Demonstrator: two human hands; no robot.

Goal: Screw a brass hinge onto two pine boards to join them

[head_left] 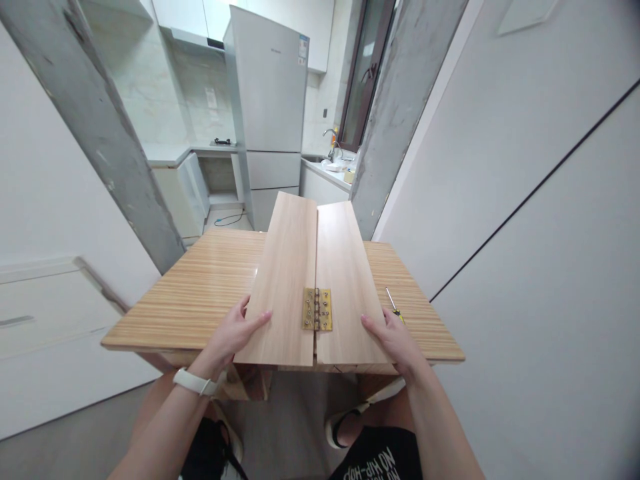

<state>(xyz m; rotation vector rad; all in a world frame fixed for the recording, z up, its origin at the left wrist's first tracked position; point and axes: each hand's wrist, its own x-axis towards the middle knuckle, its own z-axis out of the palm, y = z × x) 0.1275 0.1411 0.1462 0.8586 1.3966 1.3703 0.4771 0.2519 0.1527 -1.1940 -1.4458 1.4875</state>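
Note:
Two light wooden boards lie side by side above the table, a left board and a right board, with a narrow gap between them. A brass hinge with several screws spans that gap near their front ends. My left hand grips the left board's outer edge, thumb on top and fingers hidden below. On the other side, my right hand holds the right board's outer edge the same way. Just beyond my right hand, a screwdriver with a yellow and black handle rests on the table.
The striped wooden table extends beneath the boards to both sides. Behind it stand a grey fridge, a counter with a sink and faucet, and concrete-edged wall ends. A white panelled surface rises close on the right.

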